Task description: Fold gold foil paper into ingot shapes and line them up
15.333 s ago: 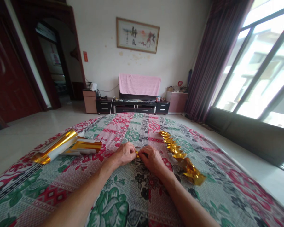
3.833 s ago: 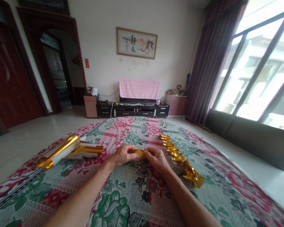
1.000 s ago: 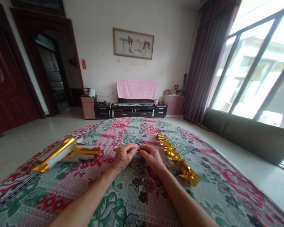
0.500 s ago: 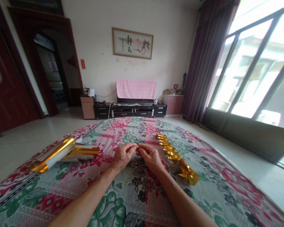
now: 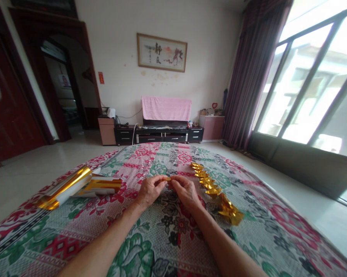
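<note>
Left hand (image 5: 150, 191): narrow, thumb and fingertips pinching one end of a small gold foil piece (image 5: 168, 179). Right hand (image 5: 186, 192): narrow likewise, pinching the other end; piece spans the gap between both hands, over floral cloth (image 5: 135, 254). Right of right hand, near: row of folded gold foil shapes (image 5: 213, 191). Left of left hand, well apart: rolled gold-and-white foil sheets (image 5: 67, 188)

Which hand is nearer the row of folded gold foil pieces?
Right. The right hand is close beside the folded gold foil pieces, on their left; the left hand is farther left, beyond the right hand.
</note>
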